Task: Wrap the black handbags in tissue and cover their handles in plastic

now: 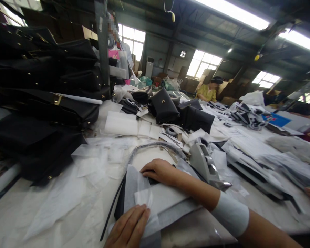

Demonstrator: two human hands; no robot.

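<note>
A black handbag (120, 201) lies on the table in front of me, mostly covered by white tissue paper (170, 196). Its handle (144, 146), sheathed in clear wrapping, arches up at the far side. My right hand (158, 170) reaches in from the right and rests over the top of the bag, fingers slightly bent on the paper, thumb hidden. Lower down, my left hand (131, 225) lies with its fingers flat on the paper near a folded white piece (144, 197). A thin black strap (111, 210) runs along the bag's left side.
A grey tape dispenser (205, 165) stands just right of the bag. Black handbags (41, 72) are piled high at left; more bags (164, 105) stand ahead. Loose tissue sheets (64, 193) and wrapped pieces (258, 175) cover the table. A person in yellow (206, 92) works across it.
</note>
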